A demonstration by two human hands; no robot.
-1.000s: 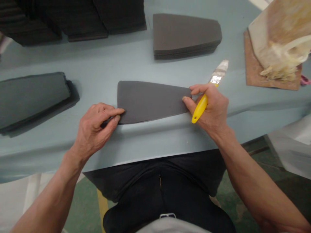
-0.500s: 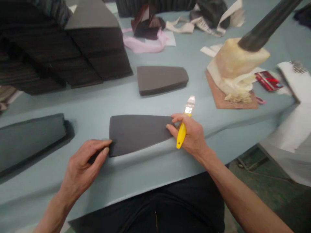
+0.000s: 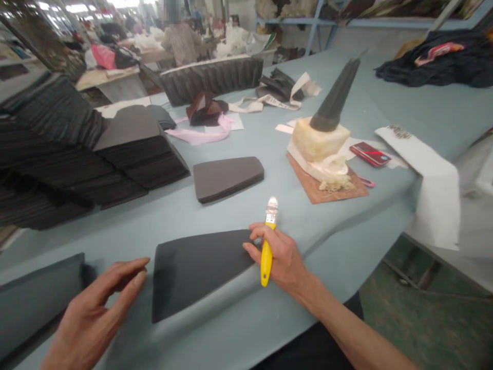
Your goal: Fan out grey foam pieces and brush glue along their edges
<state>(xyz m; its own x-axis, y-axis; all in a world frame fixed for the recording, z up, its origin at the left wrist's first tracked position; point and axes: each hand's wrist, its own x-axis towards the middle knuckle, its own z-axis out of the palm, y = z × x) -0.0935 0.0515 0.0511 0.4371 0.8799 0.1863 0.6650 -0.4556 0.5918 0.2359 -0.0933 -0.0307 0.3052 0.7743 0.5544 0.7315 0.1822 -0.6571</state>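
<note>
A dark grey tapered panel [image 3: 200, 270] lies in front of me, its wide end to the left. Just off that wide end is my left hand [image 3: 98, 308], thumb and fingers a little apart and holding nothing. My right hand [image 3: 279, 254] grips a paintbrush [image 3: 266, 259] with a yellow handle, bristles pointing away from me. The thumb and fingertips of this same hand are at the panel's narrow end, seemingly pinching it. Farther back rests a small stack of similar tapered panels [image 3: 229, 177].
Tall stacks of dark panels [image 3: 127, 159] stand at the left, with another dark piece [image 3: 34, 303] nearer. A black cone on a yellowish block [image 3: 321, 139] stands on a brown board [image 3: 304, 180]. Beyond are a red box [image 3: 370, 154], pink cloth [image 3: 202, 134] and white paper [image 3: 435, 174].
My left hand has come away from the panel's wide end, its fingers parting. The view has tilted up, showing more of the room. The right hand still holds the paintbrush at the narrow end.
</note>
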